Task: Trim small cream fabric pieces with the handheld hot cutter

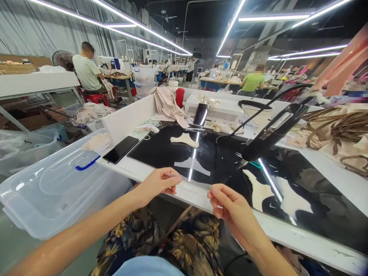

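Observation:
My left hand (165, 180) is pinched closed at the front edge of the white table. Facing it, my right hand (225, 199) is pinched too. Between them spans what looks like a thin see-through film (194, 188), its outline faint. Just beyond my fingers, a pale white cut piece (192, 167) lies on the glossy black panel (161, 149), with a cream curved fabric piece (184, 140) behind it. To the right of my right hand lie another cream piece (258, 190) and a white piece (294, 197).
A black-handled tool (273, 130) with a cable leans over the panel, near teal-handled scissors (254, 165). A black phone (120, 149) rests at the table's left. Clear lidded bins (57, 184) stand left. A vented white box (214, 107) is behind. Co-workers sit farther back.

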A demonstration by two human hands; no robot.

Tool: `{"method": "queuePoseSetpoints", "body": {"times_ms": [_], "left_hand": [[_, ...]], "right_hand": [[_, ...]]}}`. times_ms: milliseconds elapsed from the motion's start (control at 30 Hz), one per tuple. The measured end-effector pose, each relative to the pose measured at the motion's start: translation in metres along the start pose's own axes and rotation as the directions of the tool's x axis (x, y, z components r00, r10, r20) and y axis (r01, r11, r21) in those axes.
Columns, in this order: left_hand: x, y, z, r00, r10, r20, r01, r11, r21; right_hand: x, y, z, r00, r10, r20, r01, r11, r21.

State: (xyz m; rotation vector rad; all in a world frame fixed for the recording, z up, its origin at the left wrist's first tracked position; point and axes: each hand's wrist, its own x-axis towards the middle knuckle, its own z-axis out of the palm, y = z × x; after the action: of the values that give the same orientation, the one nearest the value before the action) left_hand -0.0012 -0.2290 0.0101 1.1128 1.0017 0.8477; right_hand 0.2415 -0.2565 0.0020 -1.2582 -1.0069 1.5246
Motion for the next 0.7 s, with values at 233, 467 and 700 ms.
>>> {"method": "queuePoseSetpoints", "body": {"times_ms": [233, 467, 700], "left_hand": [[0.009, -0.010, -0.014, 0.999, -0.032, 0.025, 0.034, 0.995, -0.095], [0.018, -0.016, -0.021, 0.992, -0.107, 0.060, 0.117, 0.972, -0.204], [0.015, -0.011, -0.018, 1.000, -0.016, -0.001, 0.015, 0.974, -0.226]], "right_hand": [[0.005, 0.007, 0.009, 0.999, 0.031, -0.010, -0.031, 1.000, 0.006], [0.008, 0.013, 0.016, 0.991, 0.129, 0.033, -0.133, 0.975, 0.176], [0.001, 0.024, 0.013, 0.999, 0.033, 0.027, -0.028, 0.983, -0.184]]}}
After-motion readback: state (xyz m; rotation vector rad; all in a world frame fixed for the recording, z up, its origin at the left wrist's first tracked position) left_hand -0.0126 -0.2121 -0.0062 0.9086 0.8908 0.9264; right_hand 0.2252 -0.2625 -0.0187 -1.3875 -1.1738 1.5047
